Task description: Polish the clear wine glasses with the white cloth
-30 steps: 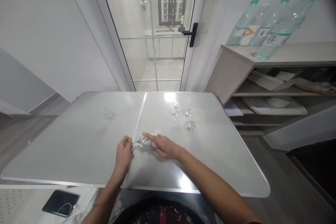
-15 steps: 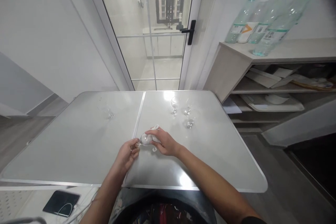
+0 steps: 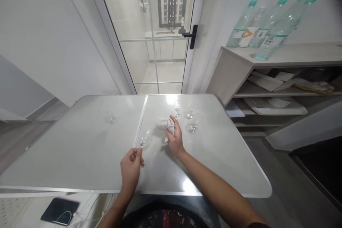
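Note:
My left hand (image 3: 130, 169) is closed, its fingertips pinching the foot of a small clear stemmed glass (image 3: 144, 138) that tilts away from me over the table's middle seam. My right hand (image 3: 175, 139) is closed on a crumpled white cloth (image 3: 163, 124), just right of that glass and apart from it. Three more small glasses (image 3: 177, 107) (image 3: 191, 114) (image 3: 194, 125) stand beyond the right hand. A single glass (image 3: 112, 116) stands on the left half of the table.
The grey folding table (image 3: 80, 156) has a rounded near-right corner. A shelf unit (image 3: 240, 64) on the right carries several plastic bottles (image 3: 278, 28) and papers. A glass door (image 3: 160, 42) is behind the table. A phone with a cable (image 3: 59, 209) lies low at the left.
My right hand has pulled the cloth off the glass and moved it away to the right. My left hand still holds the glass by its foot and has drawn back a little.

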`<state>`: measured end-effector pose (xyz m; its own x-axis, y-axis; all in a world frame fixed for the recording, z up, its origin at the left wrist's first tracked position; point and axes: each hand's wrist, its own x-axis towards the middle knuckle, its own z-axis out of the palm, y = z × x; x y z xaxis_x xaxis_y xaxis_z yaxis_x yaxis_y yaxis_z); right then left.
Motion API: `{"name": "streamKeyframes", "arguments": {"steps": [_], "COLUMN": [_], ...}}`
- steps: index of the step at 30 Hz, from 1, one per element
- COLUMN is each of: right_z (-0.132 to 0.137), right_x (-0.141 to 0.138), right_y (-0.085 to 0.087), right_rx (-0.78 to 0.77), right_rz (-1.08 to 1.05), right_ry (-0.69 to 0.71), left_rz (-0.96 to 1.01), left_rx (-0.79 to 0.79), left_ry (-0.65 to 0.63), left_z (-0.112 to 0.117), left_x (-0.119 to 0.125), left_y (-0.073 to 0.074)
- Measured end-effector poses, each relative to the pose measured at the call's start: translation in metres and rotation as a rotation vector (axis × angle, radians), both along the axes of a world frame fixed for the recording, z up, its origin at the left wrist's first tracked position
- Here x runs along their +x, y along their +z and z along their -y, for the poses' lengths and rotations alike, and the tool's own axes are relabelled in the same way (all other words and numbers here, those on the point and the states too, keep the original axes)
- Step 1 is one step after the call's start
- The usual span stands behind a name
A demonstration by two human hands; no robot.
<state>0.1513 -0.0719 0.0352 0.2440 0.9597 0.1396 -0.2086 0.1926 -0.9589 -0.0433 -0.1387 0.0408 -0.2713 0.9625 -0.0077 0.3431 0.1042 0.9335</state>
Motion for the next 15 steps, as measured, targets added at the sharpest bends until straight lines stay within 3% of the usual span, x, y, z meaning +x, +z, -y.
{"name": "streamKeyframes", "arguments": {"steps": [2,4,7,9,11,15], "right_z": [-0.002,-0.004,-0.005,-0.004,-0.003,0.001], "right_x": [0.0,-0.002,-0.004,-0.003,-0.001,-0.002], "right_y": [-0.004,-0.008,-0.007,-0.004,-0.002,-0.012], "right_rx": [-0.073,-0.18,-0.247,-0.223,-0.191,-0.165], "right_rz": [-0.148,-0.317,-0.475,-0.507,-0.509,-0.523], "right_ry": [0.063,0.249,0.569,0.71,0.755,0.788], "left_rz": [0.086,0.217,0.597,0.86,1.025,1.172], "left_rx": [0.053,0.046,-0.159,-0.319,-0.413,-0.584], "left_ry": [0.085,0.07,-0.049,-0.099,-0.129,-0.22], "left_z": [0.009,0.016,0.019,0.017,0.015,0.01], "left_x": [0.003,0.008,0.02,0.026,0.028,0.023], "left_y": [-0.005,-0.011,-0.015,-0.01,-0.003,0.007]}}
